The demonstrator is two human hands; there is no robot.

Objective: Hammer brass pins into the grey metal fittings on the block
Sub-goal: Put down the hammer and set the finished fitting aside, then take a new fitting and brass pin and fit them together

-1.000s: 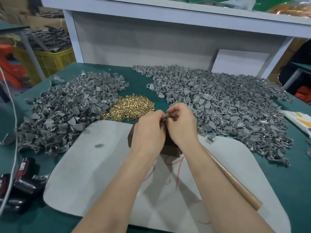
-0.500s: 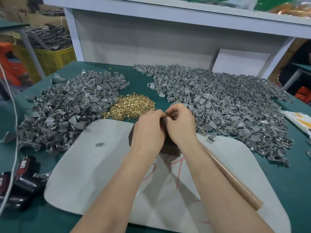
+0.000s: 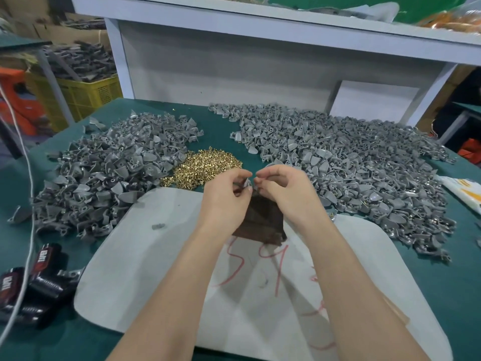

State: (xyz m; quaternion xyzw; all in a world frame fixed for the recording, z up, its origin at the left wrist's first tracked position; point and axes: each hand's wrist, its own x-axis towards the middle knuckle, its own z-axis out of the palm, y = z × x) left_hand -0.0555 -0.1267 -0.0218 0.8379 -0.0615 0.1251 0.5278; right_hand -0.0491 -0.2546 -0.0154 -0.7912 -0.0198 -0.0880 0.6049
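My left hand [image 3: 225, 196] and my right hand [image 3: 290, 190] meet fingertip to fingertip just above the far edge of a dark brown block [image 3: 263, 221]. Between them is one small grey fitting [image 3: 246, 182]. The left fingers pinch it, and the right thumb and forefinger pinch at its right side. Whether a pin sits between the right fingertips is hidden. The block stands on a white board [image 3: 156, 256]. A heap of brass pins [image 3: 205, 168] lies just beyond the left hand.
Large piles of grey fittings lie left [image 3: 109, 175] and right [image 3: 359, 168] on the green table. A tan hammer handle [image 3: 394, 310] shows beside my right forearm. Black canisters [image 3: 33, 282] and a white cable [image 3: 24, 178] are at the left edge. A white shelf [image 3: 260, 24] stands behind.
My hands have lifted slightly and drawn a little apart, so the grey fitting and more of the block now show between them. Both hands stay over the block.
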